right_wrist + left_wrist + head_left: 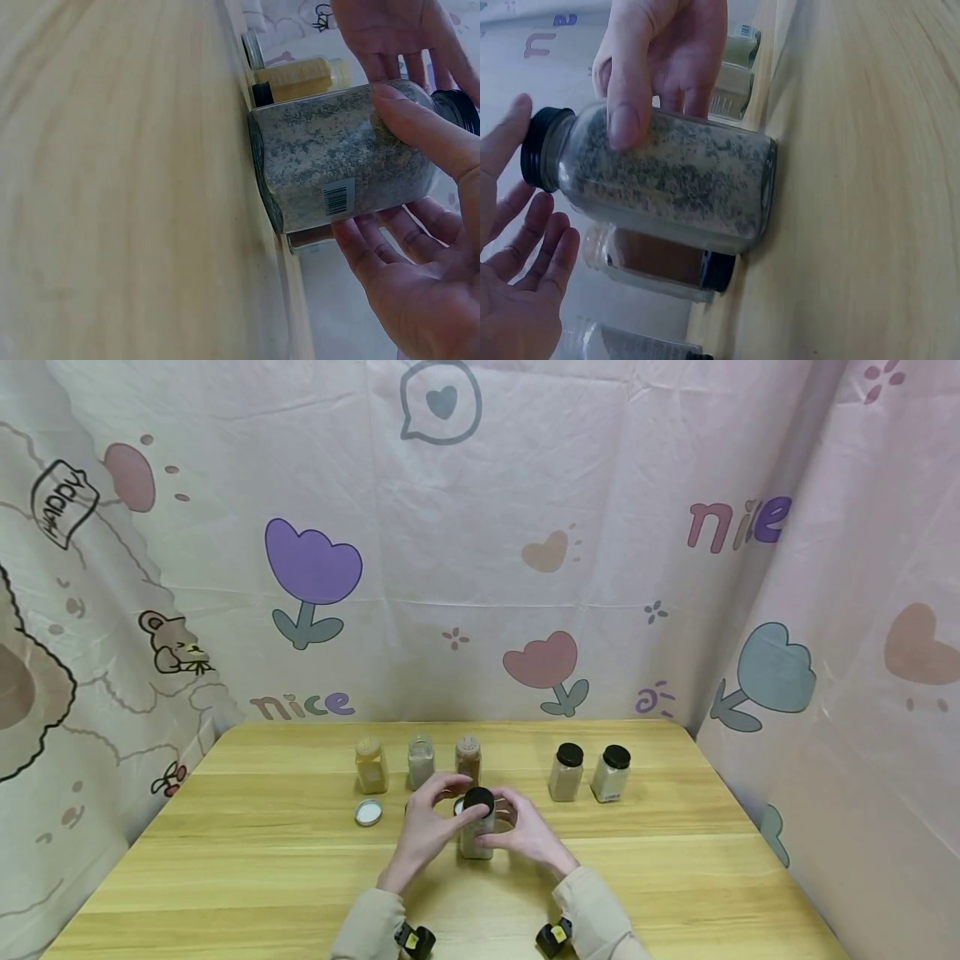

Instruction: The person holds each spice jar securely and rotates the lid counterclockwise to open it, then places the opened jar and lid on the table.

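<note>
An upright clear jar [477,842] of grey-green speckled seasoning, topped by a black lid [478,802], stands in front of me at the middle of the table. My right hand [525,833] grips its body, thumb on the near side and fingers behind. In the right wrist view a barcode label [339,197] shows on the glass. At the top, my left hand [432,827] has its thumb and index finger on opposite sides of the black lid, while its other fingers [559,244] spread loosely beside the jar.
Behind stand uncapped jars: yellow powder [371,770], grey contents [421,767] and brown powder [468,758]. A loose lid [368,812] lies before the yellow one. Two black-lidded jars, one left [566,775] and one right [611,777], stand to the right. A printed curtain [450,527] hangs behind the table.
</note>
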A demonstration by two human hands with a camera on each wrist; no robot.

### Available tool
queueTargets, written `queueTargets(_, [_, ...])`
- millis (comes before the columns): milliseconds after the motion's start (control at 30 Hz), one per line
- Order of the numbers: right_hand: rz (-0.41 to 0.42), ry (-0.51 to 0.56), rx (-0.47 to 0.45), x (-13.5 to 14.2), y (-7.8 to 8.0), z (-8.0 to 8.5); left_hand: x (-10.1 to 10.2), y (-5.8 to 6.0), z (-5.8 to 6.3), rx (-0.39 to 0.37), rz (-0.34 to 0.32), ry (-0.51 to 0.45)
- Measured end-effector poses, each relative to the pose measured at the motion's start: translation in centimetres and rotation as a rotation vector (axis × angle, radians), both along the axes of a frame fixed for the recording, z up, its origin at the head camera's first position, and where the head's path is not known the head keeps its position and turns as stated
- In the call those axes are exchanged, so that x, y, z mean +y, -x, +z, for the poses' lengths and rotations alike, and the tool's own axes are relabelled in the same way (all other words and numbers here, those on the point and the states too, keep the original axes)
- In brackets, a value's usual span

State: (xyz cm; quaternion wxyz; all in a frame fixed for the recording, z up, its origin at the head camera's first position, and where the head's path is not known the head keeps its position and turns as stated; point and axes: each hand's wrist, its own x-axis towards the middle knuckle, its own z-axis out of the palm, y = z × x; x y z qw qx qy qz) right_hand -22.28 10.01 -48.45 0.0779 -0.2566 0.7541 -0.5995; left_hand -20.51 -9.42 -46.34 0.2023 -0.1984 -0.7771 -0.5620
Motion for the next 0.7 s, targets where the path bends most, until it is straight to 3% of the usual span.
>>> queueTargets(267, [-0.027, -0.015, 0.011, -0.07, 0.03, -0.07, 0.46, -0.52, 0.48, 0.046, 0.009, 0.089])
queueTargets(700, [-0.02, -0.02, 0.011, 0.0, -0.03, 0.1, 0.85, -0.61, 0.64, 0.067, 0.032, 0.068])
